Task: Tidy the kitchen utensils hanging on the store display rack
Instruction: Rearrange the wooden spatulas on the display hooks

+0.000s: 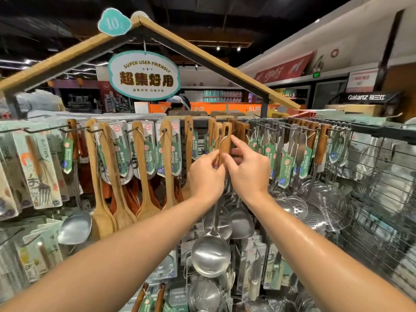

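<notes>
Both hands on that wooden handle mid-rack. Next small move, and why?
Probably slide the handle back along its hook against the handles behind. The left hand pinches its lower end, the right hand fingers touch its side, and it hangs forward of its row.

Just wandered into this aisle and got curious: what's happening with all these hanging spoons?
A person is straightening a store rack of utensils. Both hands are on one wooden handle at the middle hook: the left hand pinches its lower part, and the right hand has fingers against it. Wooden spatulas hang to the left, steel ladles below.
</notes>
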